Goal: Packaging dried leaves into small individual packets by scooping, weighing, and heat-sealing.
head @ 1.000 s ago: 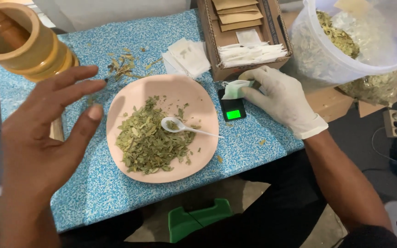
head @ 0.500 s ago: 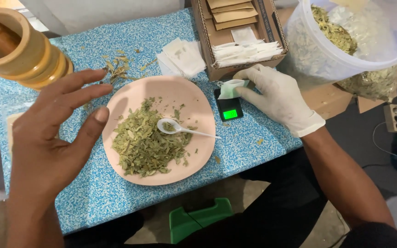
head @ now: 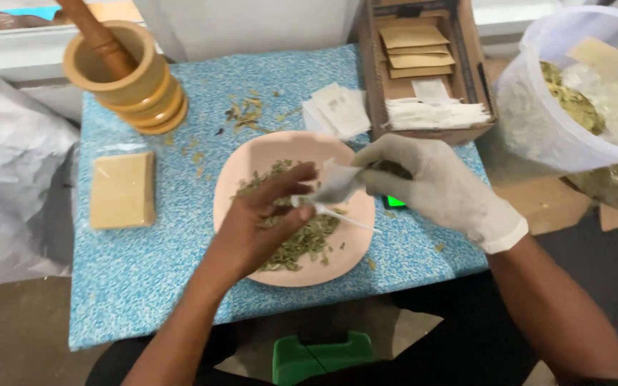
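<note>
One head-worn camera looks steeply down, close over the blue table [head: 144, 286]. Its near edge lies bottom; far edge top.

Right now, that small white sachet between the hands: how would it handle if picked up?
The white sachet is probably floppy: it sags and creases between the gloved right hand and bare left hand. Likely very light, being thin. It may spill if tipped, should it hold dried leaves from the pink plate.

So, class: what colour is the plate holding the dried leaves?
Pale pink plate, clearest in the head view.
</note>
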